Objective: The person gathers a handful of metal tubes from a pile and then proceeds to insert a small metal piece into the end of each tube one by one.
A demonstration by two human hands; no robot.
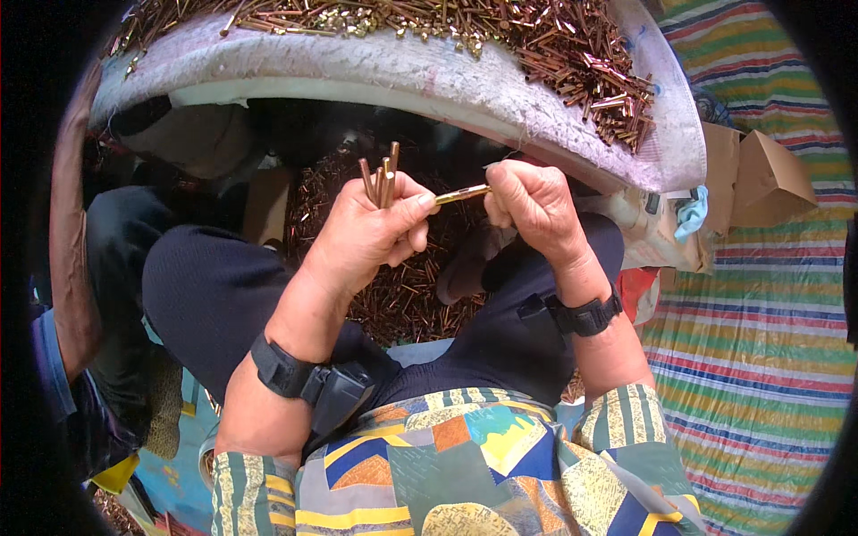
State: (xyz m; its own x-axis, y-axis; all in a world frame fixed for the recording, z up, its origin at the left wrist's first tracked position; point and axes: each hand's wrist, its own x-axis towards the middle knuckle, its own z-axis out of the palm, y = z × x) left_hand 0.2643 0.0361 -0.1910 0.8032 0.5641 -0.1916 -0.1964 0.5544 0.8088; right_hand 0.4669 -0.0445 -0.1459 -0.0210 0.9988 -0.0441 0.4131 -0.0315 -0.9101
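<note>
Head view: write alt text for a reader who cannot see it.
A seated person's left hand grips a bundle of copper-coloured tubes while both hands pinch a brass tube, the right hand at its far end. More tubes cover the table above.

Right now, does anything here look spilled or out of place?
Yes: thin copper-coloured metal tubes lie heaped loose on the floor between the knees, below the worn white table. The left hand and the right hand share one brass tube.

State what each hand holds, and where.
Left hand grips a bundle of copper tubes by their lower ends; both hands pinch one brass tube, right hand at its right end.
</note>
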